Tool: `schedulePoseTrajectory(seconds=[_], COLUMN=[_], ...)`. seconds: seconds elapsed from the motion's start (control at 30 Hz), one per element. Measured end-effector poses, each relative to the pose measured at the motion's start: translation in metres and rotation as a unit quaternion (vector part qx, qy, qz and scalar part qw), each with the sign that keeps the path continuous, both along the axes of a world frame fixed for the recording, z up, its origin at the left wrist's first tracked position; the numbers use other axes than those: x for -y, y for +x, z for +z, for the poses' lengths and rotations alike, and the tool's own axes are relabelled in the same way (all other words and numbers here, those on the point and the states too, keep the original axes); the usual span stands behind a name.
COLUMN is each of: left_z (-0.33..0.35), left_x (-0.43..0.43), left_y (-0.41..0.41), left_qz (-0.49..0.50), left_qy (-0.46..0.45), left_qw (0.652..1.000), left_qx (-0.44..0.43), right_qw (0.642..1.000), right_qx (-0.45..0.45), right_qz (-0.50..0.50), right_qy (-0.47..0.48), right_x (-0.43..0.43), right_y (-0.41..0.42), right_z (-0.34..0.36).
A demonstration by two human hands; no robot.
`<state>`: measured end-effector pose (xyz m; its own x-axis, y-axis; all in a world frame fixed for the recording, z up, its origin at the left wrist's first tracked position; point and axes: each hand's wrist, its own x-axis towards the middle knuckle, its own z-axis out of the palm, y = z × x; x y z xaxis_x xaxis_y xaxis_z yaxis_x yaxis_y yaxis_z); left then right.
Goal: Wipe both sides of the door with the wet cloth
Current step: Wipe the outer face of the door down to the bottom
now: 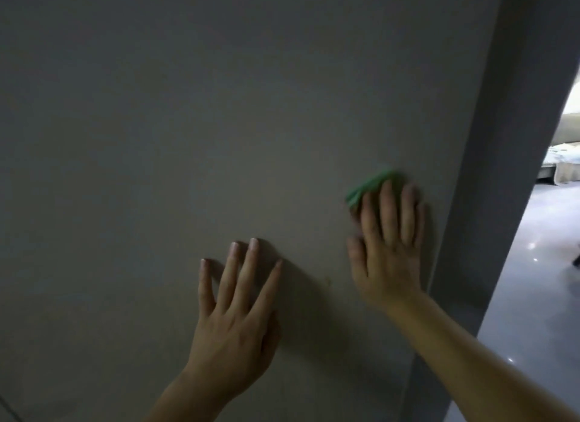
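Note:
A plain grey-beige door face [188, 123] fills most of the view, close in front of me. My right hand [387, 242] lies flat against it near its right edge, pressing a green cloth [372, 186] to the surface; only the cloth's upper part shows past my fingertips. My left hand [233, 315] rests lower and further left on the door, fingers spread, holding nothing.
The door's darker grey edge [502, 170] runs down the right side. Past it, a glossy light floor [533, 280] and the corner of a bed with pale bedding [561, 167] show in a brighter room.

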<state>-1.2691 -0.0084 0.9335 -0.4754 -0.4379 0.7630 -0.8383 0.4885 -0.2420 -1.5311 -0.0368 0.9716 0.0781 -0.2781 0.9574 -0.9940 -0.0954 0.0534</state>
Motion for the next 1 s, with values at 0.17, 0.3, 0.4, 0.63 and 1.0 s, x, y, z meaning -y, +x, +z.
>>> schedulePoseTrajectory(seconds=[0.17, 0.3, 0.4, 0.63, 1.0], left_z=[-0.013, -0.034, -0.047, -0.053, -0.093], left_x=[-0.004, -0.014, -0.016, -0.014, -0.017], left_y=[-0.013, -0.028, -0.034, -0.040, -0.006], left_qz=[0.033, 0.036, 0.041, 0.042, 0.037], left_qy=[0.010, 0.028, 0.039, 0.038, 0.051], left_qw=[0.999, 0.999, 0.998, 0.998, 0.997], left_qx=[-0.021, 0.001, 0.007, -0.019, -0.037], right_qw=[0.999, 0.998, 0.999, 0.998, 0.996], right_qx=[0.037, 0.025, 0.032, 0.013, -0.043], right_qz=[0.012, 0.013, 0.032, 0.038, 0.082], right_qy=[0.006, 0.063, 0.030, 0.044, 0.007], right_x=[0.003, -0.018, -0.010, -0.005, 0.013], right_y=[-0.022, -0.032, -0.042, -0.039, 0.029], right_z=[-0.011, -0.078, -0.049, -0.080, -0.057])
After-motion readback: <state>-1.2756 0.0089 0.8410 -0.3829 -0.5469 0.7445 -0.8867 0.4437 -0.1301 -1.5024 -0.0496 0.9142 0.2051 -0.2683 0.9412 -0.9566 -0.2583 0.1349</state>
